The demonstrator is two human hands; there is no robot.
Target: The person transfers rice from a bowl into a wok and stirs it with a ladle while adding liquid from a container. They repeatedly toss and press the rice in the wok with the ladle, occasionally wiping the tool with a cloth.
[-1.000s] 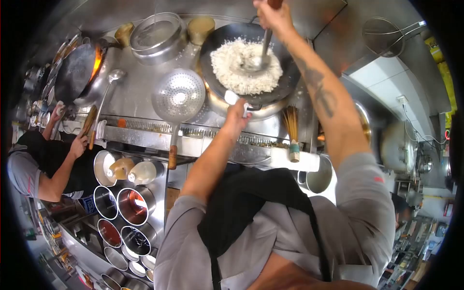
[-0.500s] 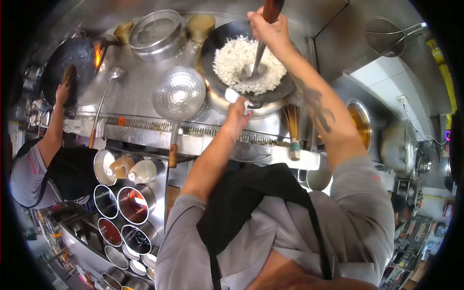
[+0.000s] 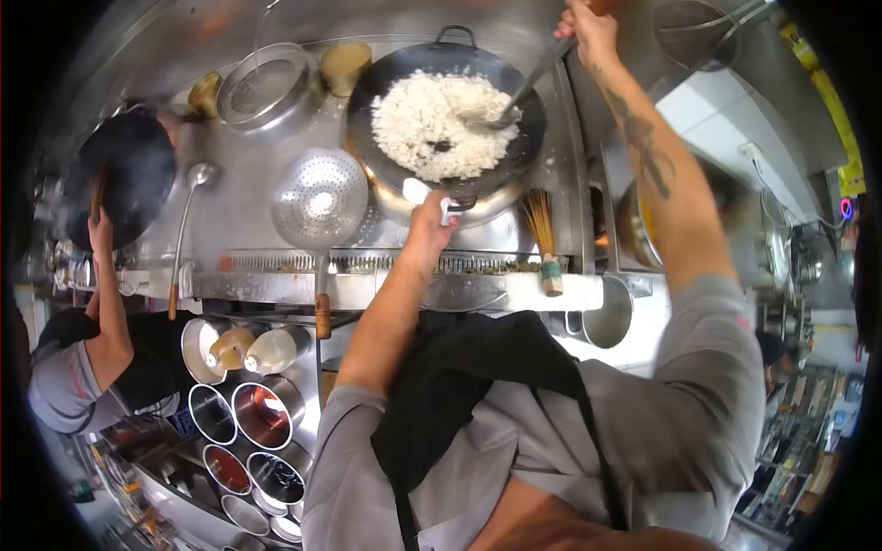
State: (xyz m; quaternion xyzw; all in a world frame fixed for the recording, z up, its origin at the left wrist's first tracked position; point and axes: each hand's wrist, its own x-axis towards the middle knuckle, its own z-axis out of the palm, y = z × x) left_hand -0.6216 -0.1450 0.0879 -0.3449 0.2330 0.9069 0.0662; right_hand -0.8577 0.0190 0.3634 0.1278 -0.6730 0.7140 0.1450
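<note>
A large dark wok [image 3: 530, 151] full of white rice [image 3: 413, 129] sits on the stove in front of me. My left hand [image 3: 430, 225] is closed around a folded white cloth [image 3: 416, 191] at the wok's near loop handle [image 3: 466, 203]. Up at the right, my right hand [image 3: 593, 35] grips the handle of a long metal ladle [image 3: 540, 77]. The ladle's head rests in the rice on the wok's right side, partly buried. A small dark patch of wok shows through the rice near its front.
Left of the wok lies a perforated skimmer [image 3: 319, 197], and farther left a long-handled ladle [image 3: 195, 193]. A bamboo brush [image 3: 544, 243] is at the right. Sauce pots [image 3: 266, 413] stand at lower left. Another person's hand [image 3: 100, 230] works at a second wok [image 3: 152, 165].
My right hand has swung right with the ladle, whose head went from the rice's middle to its right side. The rice is more spread out. My left hand stays at the handle.
</note>
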